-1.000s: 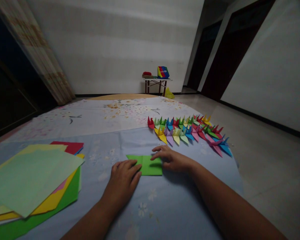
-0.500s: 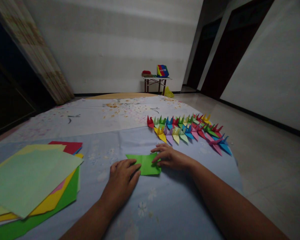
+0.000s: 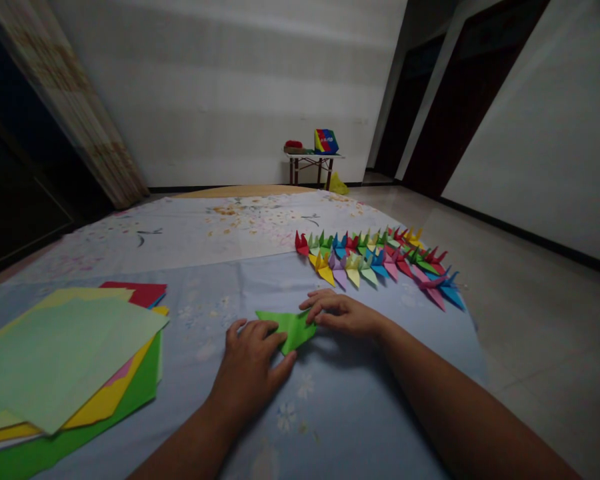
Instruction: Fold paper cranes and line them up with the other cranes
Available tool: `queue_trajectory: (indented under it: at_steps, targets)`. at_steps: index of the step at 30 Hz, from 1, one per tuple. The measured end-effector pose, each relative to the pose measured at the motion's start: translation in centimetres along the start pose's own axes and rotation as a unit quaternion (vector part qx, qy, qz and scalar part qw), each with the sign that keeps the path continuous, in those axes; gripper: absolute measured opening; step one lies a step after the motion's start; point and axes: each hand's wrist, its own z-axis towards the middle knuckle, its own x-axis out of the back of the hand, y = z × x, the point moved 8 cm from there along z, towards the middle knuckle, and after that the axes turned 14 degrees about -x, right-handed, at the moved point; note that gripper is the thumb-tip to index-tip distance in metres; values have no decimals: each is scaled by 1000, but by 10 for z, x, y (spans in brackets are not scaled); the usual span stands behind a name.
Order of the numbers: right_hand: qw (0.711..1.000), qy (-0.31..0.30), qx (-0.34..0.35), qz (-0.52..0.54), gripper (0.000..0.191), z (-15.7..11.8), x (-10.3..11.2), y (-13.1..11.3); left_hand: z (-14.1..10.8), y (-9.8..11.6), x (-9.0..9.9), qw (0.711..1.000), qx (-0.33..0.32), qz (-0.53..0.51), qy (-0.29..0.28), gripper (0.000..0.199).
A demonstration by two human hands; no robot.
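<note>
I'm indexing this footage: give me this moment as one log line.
left hand: on green paper | right hand: at its right side | paper cranes: beyond right hand | paper stack: far left

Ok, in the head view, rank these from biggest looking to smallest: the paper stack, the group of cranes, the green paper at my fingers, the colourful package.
1. Paper stack
2. Group of cranes
3. Green paper, partly covered
4. Colourful package, farther off, so its true size is unsure
</note>
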Motion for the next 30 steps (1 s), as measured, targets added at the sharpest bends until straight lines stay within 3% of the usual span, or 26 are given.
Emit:
queue_trajectory:
  at_steps: [5, 8, 15, 22, 30]
  targets:
    - [1000, 14, -11, -10, 33, 0, 6, 1, 0, 0, -1, 1000, 4, -3, -4, 21]
    - [998, 54, -21, -9, 20, 4, 6, 5, -1, 0, -2, 1000, -2, -10, -2, 23]
    - [984, 130, -113, -43, 20, 15, -3, 17, -6, 2, 1, 1000, -24, -16, -10, 25]
    - [974, 145, -125, -124, 20, 18, -9, 15, -4, 7, 3, 996, -42, -57, -48, 21]
    - [971, 146, -134, -135, 24, 14, -11, 14, -7, 11, 0, 994, -67, -37, -81, 36]
